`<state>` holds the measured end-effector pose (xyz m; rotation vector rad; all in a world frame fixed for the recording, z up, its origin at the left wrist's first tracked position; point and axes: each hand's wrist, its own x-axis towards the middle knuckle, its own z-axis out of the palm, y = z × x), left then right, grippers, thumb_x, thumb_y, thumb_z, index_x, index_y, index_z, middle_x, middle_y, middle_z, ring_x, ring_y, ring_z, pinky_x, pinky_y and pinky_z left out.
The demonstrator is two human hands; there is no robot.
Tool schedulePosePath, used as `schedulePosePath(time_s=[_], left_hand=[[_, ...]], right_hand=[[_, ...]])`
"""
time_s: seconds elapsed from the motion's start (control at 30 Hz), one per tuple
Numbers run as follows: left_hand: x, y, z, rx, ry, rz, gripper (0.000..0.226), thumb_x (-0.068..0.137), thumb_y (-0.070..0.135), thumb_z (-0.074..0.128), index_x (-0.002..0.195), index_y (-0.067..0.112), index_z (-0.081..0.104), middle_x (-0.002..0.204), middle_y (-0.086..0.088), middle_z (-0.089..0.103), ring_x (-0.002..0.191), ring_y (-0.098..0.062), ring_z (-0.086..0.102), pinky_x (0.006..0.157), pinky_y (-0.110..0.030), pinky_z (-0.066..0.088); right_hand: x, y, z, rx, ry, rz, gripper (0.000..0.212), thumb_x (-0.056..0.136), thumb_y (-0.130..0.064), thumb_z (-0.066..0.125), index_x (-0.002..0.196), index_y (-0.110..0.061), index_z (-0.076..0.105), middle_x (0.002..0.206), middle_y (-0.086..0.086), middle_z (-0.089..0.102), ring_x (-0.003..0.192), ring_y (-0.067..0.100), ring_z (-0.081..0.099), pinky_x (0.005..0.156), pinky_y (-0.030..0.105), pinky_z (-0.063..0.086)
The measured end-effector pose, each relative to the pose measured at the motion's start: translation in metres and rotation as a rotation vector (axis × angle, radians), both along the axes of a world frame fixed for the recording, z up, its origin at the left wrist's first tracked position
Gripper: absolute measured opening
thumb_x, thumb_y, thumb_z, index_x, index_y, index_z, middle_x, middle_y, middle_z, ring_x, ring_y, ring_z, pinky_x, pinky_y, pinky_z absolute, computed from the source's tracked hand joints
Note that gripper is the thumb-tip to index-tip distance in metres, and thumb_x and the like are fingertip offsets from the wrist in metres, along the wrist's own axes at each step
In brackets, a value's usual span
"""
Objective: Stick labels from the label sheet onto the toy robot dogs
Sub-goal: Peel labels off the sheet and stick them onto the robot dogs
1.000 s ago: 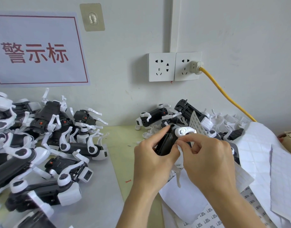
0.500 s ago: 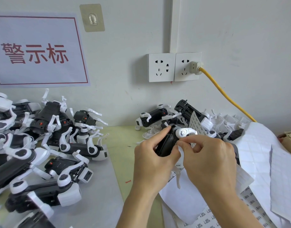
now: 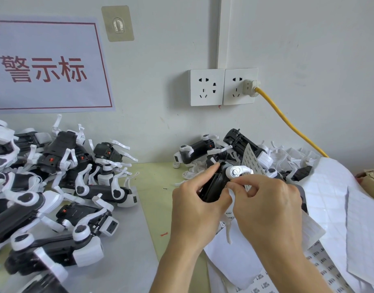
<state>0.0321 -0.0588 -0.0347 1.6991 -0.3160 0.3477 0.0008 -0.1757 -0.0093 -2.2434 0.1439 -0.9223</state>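
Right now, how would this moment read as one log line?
left hand: holds toy robot dog | right hand: pinching at dog | label sheet: behind

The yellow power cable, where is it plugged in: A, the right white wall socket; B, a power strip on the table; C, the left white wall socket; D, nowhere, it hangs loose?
A: the yellow power cable ends in a white plug seated in the right white wall socket; the left white wall socket is empty.
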Motion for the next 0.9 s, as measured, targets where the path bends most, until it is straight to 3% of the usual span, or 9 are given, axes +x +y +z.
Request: schedulePosePath(time_s=[0.17,0.27,0.33,0.43,0.5,0.67,0.8,0.9], left_hand=[[-0.001,-0.001,0.001,0.013,0.008,0.017,0.052,0.080,0.015,0.076,0.129,0.032,0.067,0.112,0.026,0.071,0.102,0.010,0.066,0.082,-0.010,0.053],[-0.002,-0.004,0.002,-0.022,0.027,0.016,0.052,0.083,0.015,0.075,0.131,0.032,0.066,0.112,0.023,0.072,0.103,0.007,0.066,0.085,-0.016,0.055],[-0.001,-0.004,0.003,-0.087,0.050,0.016,0.052,0.084,0.015,0.074,0.132,0.033,0.065,0.105,0.020,0.075,0.095,0.004,0.069,0.081,-0.018,0.055],[-0.001,-0.003,0.006,-0.140,0.056,0.028,0.047,0.087,0.017,0.072,0.122,0.048,0.067,0.088,0.010,0.076,0.073,-0.006,0.064,0.066,-0.018,0.053],[-0.002,-0.003,0.008,-0.189,0.072,0.029,0.048,0.087,0.016,0.072,0.106,0.060,0.068,0.084,0.003,0.075,0.070,-0.012,0.062,0.066,-0.028,0.055],[-0.002,-0.005,0.012,-0.319,0.164,0.016,0.044,0.073,0.024,0.073,0.099,0.060,0.071,0.086,-0.003,0.075,0.074,-0.017,0.066,0.078,-0.051,0.059],[-0.002,-0.005,0.013,-0.328,0.153,0.004,0.047,0.070,0.022,0.069,0.106,0.053,0.073,0.088,-0.010,0.073,0.073,-0.018,0.063,0.071,-0.040,0.059],[-0.003,-0.004,0.013,-0.317,0.135,-0.007,0.047,0.070,0.022,0.069,0.103,0.055,0.072,0.084,-0.001,0.075,0.071,-0.015,0.066,0.070,-0.036,0.059]], right_hand=[[0.001,-0.005,0.000,0.042,-0.010,-0.012,0.008,0.076,-0.033,0.084,0.074,-0.032,0.077,0.041,-0.017,0.039,0.049,0.010,0.050,0.052,0.019,0.037],[0.002,-0.006,-0.002,0.018,0.007,0.006,0.006,0.079,-0.035,0.082,0.077,-0.032,0.077,0.040,-0.014,0.038,0.049,0.011,0.049,0.053,0.021,0.040],[0.002,-0.005,-0.003,0.014,0.014,0.039,0.005,0.082,-0.035,0.079,0.080,-0.032,0.076,0.039,-0.010,0.042,0.047,0.008,0.047,0.053,0.025,0.043],[0.000,-0.004,-0.003,-0.018,-0.020,0.114,0.008,0.086,-0.035,0.068,0.087,-0.033,0.076,0.051,-0.017,0.053,0.049,0.013,0.049,0.049,0.023,0.037],[-0.002,-0.002,-0.002,-0.066,-0.067,0.160,0.015,0.086,-0.031,0.063,0.091,-0.032,0.077,0.046,-0.007,0.048,0.050,0.016,0.048,0.047,0.024,0.035],[-0.005,0.001,-0.001,-0.122,-0.109,0.230,0.025,0.083,-0.036,0.050,0.089,-0.028,0.073,0.048,0.004,0.042,0.049,0.024,0.039,0.042,0.033,0.043],[-0.007,0.001,0.001,-0.127,-0.086,0.245,0.030,0.081,-0.039,0.048,0.095,-0.038,0.075,0.048,0.002,0.042,0.048,0.023,0.039,0.042,0.030,0.041],[-0.007,0.001,0.002,-0.148,-0.065,0.217,0.032,0.081,-0.038,0.051,0.097,-0.042,0.077,0.043,-0.004,0.035,0.047,0.019,0.037,0.042,0.027,0.034]])
